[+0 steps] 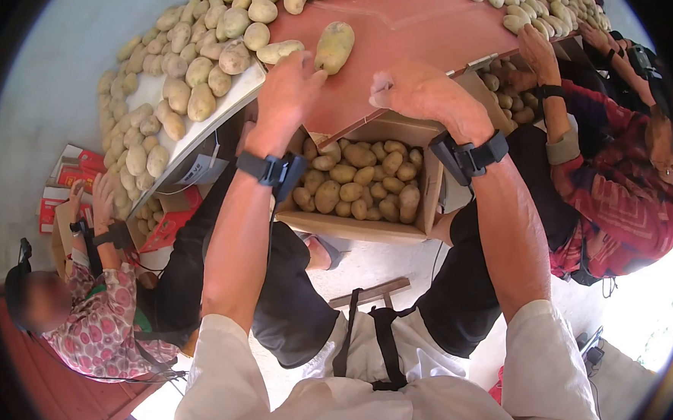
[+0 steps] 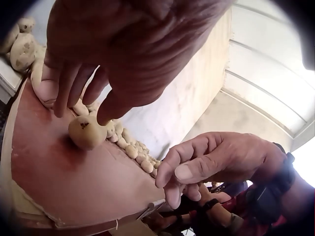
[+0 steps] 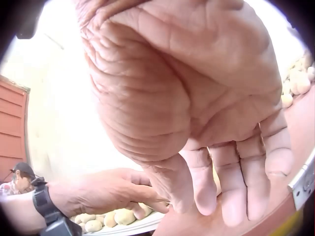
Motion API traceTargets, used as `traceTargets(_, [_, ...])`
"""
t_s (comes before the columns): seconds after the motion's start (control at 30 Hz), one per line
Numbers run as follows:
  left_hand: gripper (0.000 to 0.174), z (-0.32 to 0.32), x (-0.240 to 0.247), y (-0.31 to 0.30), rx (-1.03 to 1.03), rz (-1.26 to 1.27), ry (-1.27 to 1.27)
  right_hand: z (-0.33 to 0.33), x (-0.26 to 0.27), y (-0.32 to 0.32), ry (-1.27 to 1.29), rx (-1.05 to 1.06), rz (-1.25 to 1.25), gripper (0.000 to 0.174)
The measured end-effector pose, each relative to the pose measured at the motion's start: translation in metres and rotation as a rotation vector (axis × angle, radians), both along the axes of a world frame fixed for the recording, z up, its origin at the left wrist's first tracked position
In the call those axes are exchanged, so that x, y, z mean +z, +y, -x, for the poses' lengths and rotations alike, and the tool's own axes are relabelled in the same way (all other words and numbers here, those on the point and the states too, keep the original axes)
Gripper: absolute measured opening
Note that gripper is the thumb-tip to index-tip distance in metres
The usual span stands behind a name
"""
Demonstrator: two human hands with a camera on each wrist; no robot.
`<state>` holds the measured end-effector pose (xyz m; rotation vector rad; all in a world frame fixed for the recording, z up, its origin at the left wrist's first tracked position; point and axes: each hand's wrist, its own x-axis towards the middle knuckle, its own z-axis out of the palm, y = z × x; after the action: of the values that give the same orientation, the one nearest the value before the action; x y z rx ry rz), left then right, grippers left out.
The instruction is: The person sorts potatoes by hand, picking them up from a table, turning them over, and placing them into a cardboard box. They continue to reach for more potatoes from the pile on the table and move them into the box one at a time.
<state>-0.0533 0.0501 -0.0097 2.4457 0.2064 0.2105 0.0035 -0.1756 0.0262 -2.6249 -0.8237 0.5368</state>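
Note:
A large yellow-green potato (image 1: 334, 48) lies by itself on the red tabletop (image 1: 411, 35). My left hand (image 1: 288, 95) is right beside it, slightly blurred, with its fingers pointing down. In the left wrist view those fingers hang loosely around the near side of the potato (image 2: 87, 132), which has a dark spot, and do not close round it. Another potato (image 1: 279, 52) lies just beyond that hand. Over the table's front edge hovers my right hand (image 1: 422, 95). Its fingers (image 3: 229, 196) are relaxed and slightly bent in the right wrist view, gripping nothing.
Below the table edge stands a cardboard box (image 1: 353, 230) with many potatoes inside. A big heap of potatoes (image 1: 180, 66) covers the left table, and another heap (image 1: 539, 2) lies at the back right. People sit close on both sides, their hands (image 1: 539, 55) near the table.

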Motion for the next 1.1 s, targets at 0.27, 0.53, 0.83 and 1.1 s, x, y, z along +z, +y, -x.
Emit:
traceTargets(0.27, [0.067,-0.041,-0.02,-0.029,0.035,-0.162,0.071,0.0,0.009,-0.002,0.022,-0.005,-0.113,0.031])
traceTargets(0.53, [0.068,-0.045,-0.005,-0.02,-0.011,-0.072,0.12,-0.012,0.004,-0.025,-0.018,-0.02,-0.156,0.03])
traceTargets(0.83, [0.054,0.007,0.032,-0.031,-0.304,0.378,0.4,-0.022,0.022,-0.031,-0.065,0.065,-0.042,0.032])
traceTargets(1.1, [0.04,0.041,0.038,-0.07,-0.468,0.337,0.654,-0.026,0.006,-0.037,-0.21,0.142,-0.233,0.026])
